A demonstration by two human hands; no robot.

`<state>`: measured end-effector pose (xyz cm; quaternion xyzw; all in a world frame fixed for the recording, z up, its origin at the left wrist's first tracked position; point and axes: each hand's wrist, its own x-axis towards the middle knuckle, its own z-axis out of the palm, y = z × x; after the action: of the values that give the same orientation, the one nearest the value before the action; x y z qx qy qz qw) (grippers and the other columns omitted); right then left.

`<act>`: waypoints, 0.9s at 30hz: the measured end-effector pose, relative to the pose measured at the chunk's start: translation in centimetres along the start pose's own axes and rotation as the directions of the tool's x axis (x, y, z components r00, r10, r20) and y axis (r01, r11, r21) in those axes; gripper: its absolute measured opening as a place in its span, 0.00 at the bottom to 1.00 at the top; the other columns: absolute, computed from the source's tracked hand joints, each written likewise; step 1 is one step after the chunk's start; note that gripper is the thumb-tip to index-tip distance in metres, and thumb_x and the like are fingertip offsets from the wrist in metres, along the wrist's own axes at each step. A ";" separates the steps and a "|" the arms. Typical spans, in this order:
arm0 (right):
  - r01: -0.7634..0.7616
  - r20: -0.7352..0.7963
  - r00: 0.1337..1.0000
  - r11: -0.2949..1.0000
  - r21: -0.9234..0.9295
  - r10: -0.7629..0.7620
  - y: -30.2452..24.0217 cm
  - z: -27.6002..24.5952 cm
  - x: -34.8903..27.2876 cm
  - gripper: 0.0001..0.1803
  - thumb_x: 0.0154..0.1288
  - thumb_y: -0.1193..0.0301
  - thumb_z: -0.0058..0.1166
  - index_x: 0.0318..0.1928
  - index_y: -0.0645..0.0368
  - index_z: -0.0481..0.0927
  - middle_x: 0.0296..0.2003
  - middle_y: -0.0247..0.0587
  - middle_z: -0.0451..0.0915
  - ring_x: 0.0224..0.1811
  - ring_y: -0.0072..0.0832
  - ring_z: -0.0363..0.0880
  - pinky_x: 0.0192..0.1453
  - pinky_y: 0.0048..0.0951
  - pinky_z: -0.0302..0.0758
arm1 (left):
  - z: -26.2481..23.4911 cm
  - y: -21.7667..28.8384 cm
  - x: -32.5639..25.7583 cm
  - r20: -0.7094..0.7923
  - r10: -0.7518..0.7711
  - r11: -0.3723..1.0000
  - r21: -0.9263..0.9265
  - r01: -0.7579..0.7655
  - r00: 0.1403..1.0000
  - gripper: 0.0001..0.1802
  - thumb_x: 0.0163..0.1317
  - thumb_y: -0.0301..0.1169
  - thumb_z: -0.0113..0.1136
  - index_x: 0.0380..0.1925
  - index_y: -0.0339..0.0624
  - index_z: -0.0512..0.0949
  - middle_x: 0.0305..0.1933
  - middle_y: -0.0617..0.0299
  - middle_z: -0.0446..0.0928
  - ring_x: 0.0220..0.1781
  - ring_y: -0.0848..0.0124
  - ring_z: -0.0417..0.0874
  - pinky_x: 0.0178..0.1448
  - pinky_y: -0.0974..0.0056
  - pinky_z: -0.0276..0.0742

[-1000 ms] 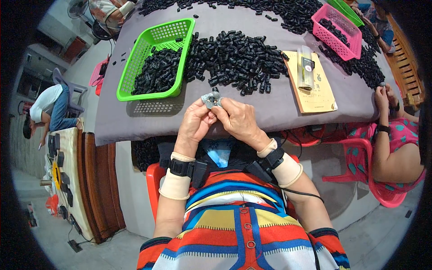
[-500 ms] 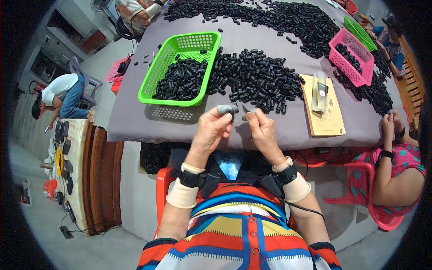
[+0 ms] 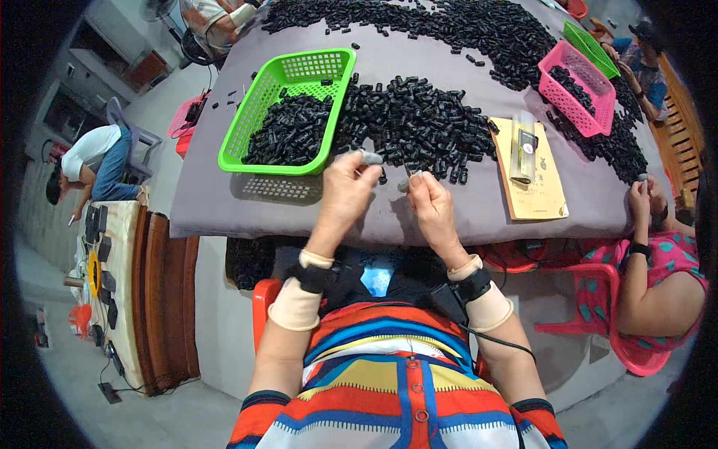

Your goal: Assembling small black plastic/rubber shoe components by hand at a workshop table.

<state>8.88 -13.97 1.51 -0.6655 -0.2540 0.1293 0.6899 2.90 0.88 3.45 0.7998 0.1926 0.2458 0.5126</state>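
My left hand (image 3: 350, 187) is at the near edge of the heap of small black plastic parts (image 3: 419, 123). Its index finger wears a grey wrap (image 3: 369, 158), and thumb and index look apart, slightly blurred, with no part visibly gripped. My right hand (image 3: 431, 209) is closed, thumb against forefinger, on a thin pointed blade (image 3: 406, 168) directed away from me; its handle is hidden in the fingers. Grey wrapping shows at these fingertips too. Left of the heap, a bright green basket (image 3: 230, 146) holds many more of the black parts.
A tan paper pad (image 3: 542, 206) lies to the right with a clear plastic case (image 3: 523, 153) on it. Beyond stand a pink basket (image 3: 557, 97) and another green basket (image 3: 591, 46). A larger spread of black parts (image 3: 486, 37) covers the far side. Co-workers sit around the table.
My left hand has moved up and left toward the heap; the black part seen at its fingertips before no longer shows in its grip. My right hand stays close to its place with the blade.
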 end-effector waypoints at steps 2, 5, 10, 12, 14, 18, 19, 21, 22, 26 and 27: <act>0.014 0.010 1.000 1.000 -0.004 -0.014 0.5 0.0 0.1 0.17 0.67 0.63 0.46 0.26 0.64 0.71 0.14 0.33 0.62 0.21 0.14 0.57 0.22 0.25 0.59 | 1.5 -1.4 0.1 -0.022 0.103 0.958 0.271 -0.094 0.994 0.08 0.51 0.27 0.60 0.29 0.33 0.75 0.22 0.55 0.76 0.22 0.66 0.78 0.28 0.60 0.72; 0.037 0.021 0.999 0.999 -0.016 -0.036 0.5 0.0 0.2 0.17 0.67 0.63 0.46 0.26 0.64 0.70 0.14 0.32 0.62 0.21 0.14 0.56 0.22 0.25 0.58 | 2.9 -0.7 0.3 -0.035 0.099 0.885 0.461 -0.072 0.994 0.12 0.48 0.26 0.61 0.30 0.34 0.70 0.29 0.46 0.74 0.34 0.47 0.76 0.38 0.51 0.72; 0.076 0.034 0.997 0.997 -0.027 -0.075 0.7 -0.3 0.3 0.17 0.68 0.63 0.46 0.25 0.63 0.68 0.14 0.32 0.61 0.20 0.14 0.55 0.21 0.25 0.57 | 3.7 -0.2 0.0 -0.062 0.157 0.847 0.521 -0.103 0.986 0.17 0.46 0.25 0.62 0.34 0.34 0.67 0.31 0.45 0.73 0.36 0.46 0.75 0.40 0.49 0.71; 0.070 0.035 0.997 0.997 -0.030 -0.069 1.1 -0.2 0.4 0.17 0.68 0.63 0.46 0.25 0.63 0.68 0.14 0.33 0.60 0.20 0.14 0.55 0.21 0.26 0.57 | 3.3 -0.3 0.2 -0.056 0.093 0.904 0.424 -0.061 0.994 0.13 0.47 0.26 0.60 0.31 0.33 0.69 0.27 0.47 0.74 0.30 0.49 0.76 0.35 0.52 0.70; 0.066 0.036 0.997 0.997 -0.033 -0.065 1.1 -0.2 0.4 0.18 0.67 0.63 0.46 0.25 0.63 0.67 0.13 0.34 0.60 0.20 0.14 0.55 0.20 0.26 0.57 | 2.8 -0.7 0.0 0.026 0.133 0.877 0.464 -0.130 0.991 0.13 0.47 0.25 0.61 0.32 0.34 0.70 0.26 0.50 0.74 0.29 0.53 0.76 0.33 0.55 0.71; 0.061 0.039 0.998 0.997 -0.055 -0.059 0.8 -0.1 0.4 0.18 0.67 0.62 0.46 0.24 0.63 0.67 0.13 0.35 0.61 0.19 0.15 0.56 0.20 0.27 0.57 | 2.0 -2.3 -0.6 0.060 0.102 0.979 0.173 -0.111 0.993 0.11 0.51 0.24 0.60 0.35 0.35 0.74 0.25 0.61 0.75 0.24 0.71 0.75 0.28 0.68 0.70; 0.056 0.041 0.998 0.997 -0.052 -0.054 0.9 -0.1 0.4 0.18 0.67 0.62 0.46 0.24 0.62 0.67 0.13 0.35 0.62 0.19 0.14 0.56 0.20 0.27 0.57 | 2.0 -2.0 -0.8 0.062 0.100 0.979 0.171 -0.110 0.993 0.11 0.51 0.24 0.60 0.35 0.35 0.74 0.25 0.61 0.75 0.24 0.71 0.75 0.28 0.68 0.70; 0.059 0.030 0.998 0.997 -0.056 -0.058 0.8 -0.2 0.3 0.18 0.67 0.62 0.45 0.24 0.62 0.67 0.13 0.35 0.62 0.19 0.15 0.57 0.20 0.27 0.58 | 1.9 -1.0 -1.5 0.194 -0.208 0.833 -0.478 0.278 0.959 0.06 0.52 0.24 0.59 0.31 0.36 0.75 0.25 0.61 0.75 0.20 0.76 0.72 0.23 0.74 0.68; 0.065 0.020 0.998 0.996 -0.059 -0.063 0.7 -0.2 0.3 0.18 0.67 0.62 0.45 0.24 0.62 0.67 0.13 0.36 0.63 0.19 0.15 0.57 0.20 0.27 0.58 | 2.1 -0.8 -1.7 0.223 -0.214 0.785 -0.541 0.303 0.951 0.04 0.57 0.24 0.56 0.33 0.39 0.75 0.22 0.64 0.75 0.17 0.79 0.71 0.21 0.77 0.67; 0.035 0.051 0.998 0.998 -0.057 -0.032 0.5 -0.3 0.2 0.17 0.67 0.63 0.45 0.25 0.63 0.68 0.13 0.36 0.63 0.19 0.15 0.58 0.20 0.26 0.59 | 1.6 -1.6 -2.4 0.359 -0.272 0.588 -0.672 0.450 0.893 0.06 0.59 0.23 0.54 0.38 0.38 0.74 0.27 0.63 0.76 0.23 0.76 0.75 0.26 0.73 0.71; 0.038 0.047 0.998 0.997 -0.063 -0.035 0.3 -0.2 0.3 0.17 0.67 0.63 0.45 0.25 0.63 0.69 0.13 0.36 0.64 0.18 0.15 0.58 0.20 0.26 0.59 | 1.3 -2.0 -2.4 0.380 -0.231 0.540 -0.716 0.443 0.896 0.06 0.60 0.24 0.53 0.38 0.38 0.74 0.28 0.62 0.76 0.24 0.75 0.76 0.27 0.72 0.72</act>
<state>9.24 -13.97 1.23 -0.6792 -0.2859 0.1235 0.6646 1.63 -0.57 0.73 0.4627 0.1529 0.1023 0.8672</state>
